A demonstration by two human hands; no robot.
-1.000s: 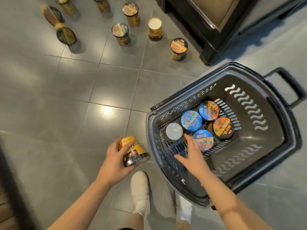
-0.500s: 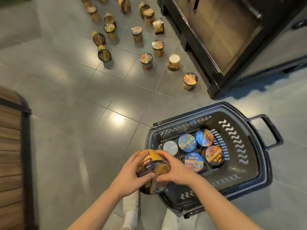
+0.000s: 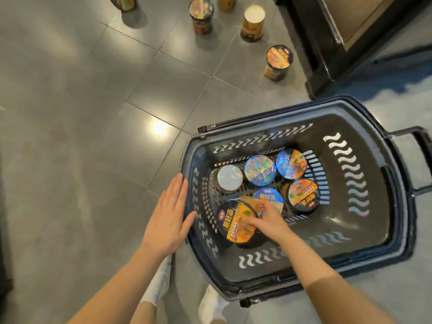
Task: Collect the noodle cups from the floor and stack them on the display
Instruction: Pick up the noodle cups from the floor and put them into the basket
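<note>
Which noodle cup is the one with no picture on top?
Look in the dark basket on the floor. At its far left corner stands a cup with a plain white top, beside the blue-lidded cup. Every other cup in there has a colourful printed lid.

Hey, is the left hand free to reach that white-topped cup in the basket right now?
Probably yes. The left hand is open and holds nothing, resting at the basket rim. The white-topped cup stands just inside that wall, top uncovered; the right hand is busy on the yellow cup beside it.
</note>
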